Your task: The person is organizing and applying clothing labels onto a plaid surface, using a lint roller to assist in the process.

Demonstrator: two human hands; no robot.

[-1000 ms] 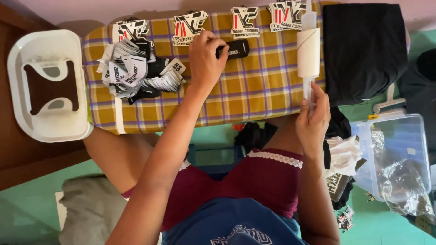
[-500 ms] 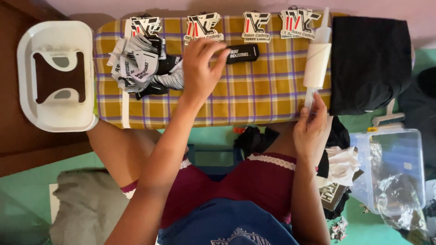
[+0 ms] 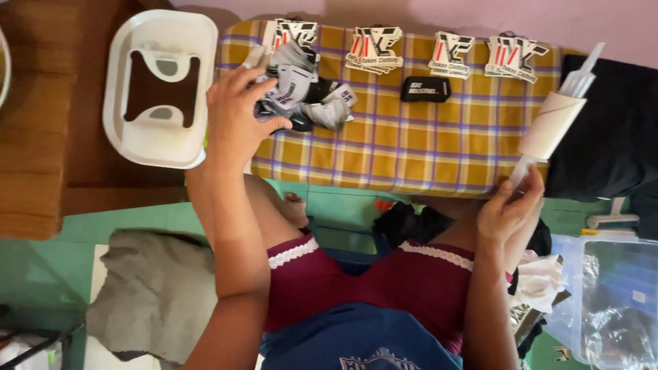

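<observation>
Nearest, the right hand (image 3: 508, 209) grips the lower tip of a paper-wrapped white tool (image 3: 554, 122) whose long axis slants up and right over the checked board (image 3: 425, 147); farther left, the left hand (image 3: 236, 116) lies spread on the heap of socks (image 3: 301, 92), fingers touching its left side

White tray (image 3: 159, 144) on the brown bench (image 3: 41, 103), left of the checked cloth (image 3: 411, 147). Four printed cards (image 3: 373, 48) along the cloth's far edge; black label (image 3: 425, 89) below them. Grey rag (image 3: 147, 294) on the floor. Clear box (image 3: 603, 294) at right.
</observation>
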